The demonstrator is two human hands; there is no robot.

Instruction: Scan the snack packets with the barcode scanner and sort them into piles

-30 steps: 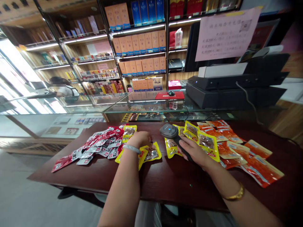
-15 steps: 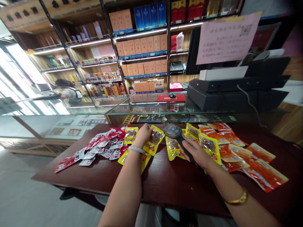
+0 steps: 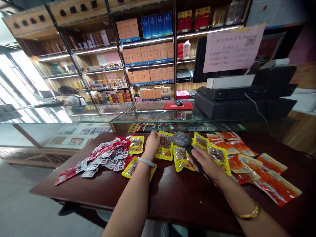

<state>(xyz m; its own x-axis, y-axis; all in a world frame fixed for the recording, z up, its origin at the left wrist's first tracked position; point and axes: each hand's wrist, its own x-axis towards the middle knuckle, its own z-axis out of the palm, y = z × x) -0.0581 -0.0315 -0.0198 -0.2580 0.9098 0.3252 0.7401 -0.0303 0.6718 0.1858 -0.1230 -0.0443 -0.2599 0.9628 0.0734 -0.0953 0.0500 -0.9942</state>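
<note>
My left hand (image 3: 153,144) is closed on the upper left edge of a yellow snack packet (image 3: 166,146) with a clear window. In my right hand (image 3: 206,162) is a black handheld barcode scanner (image 3: 182,139), its head tilted toward that packet. Below my left wrist lies another yellow packet (image 3: 130,167), partly covered by my forearm, and one more yellow packet (image 3: 136,144) rests beside the red and silver packets (image 3: 108,153). Under and around the scanner are several yellow packets (image 3: 219,154). Orange packets (image 3: 247,163) spread out to the right of my right hand.
The packets lie on a dark wooden table (image 3: 172,191). Behind it runs a glass counter (image 3: 153,115) with a mouse (image 3: 179,103) and a cash register (image 3: 244,95). A pink paper sign (image 3: 232,49) hangs on a monitor. Another person (image 3: 71,98) is at the far left.
My left hand has shifted slightly right, and its yellow packet has turned from slanted to nearly upright, closer to the scanner. The right hand keeps the scanner in much the same place.
</note>
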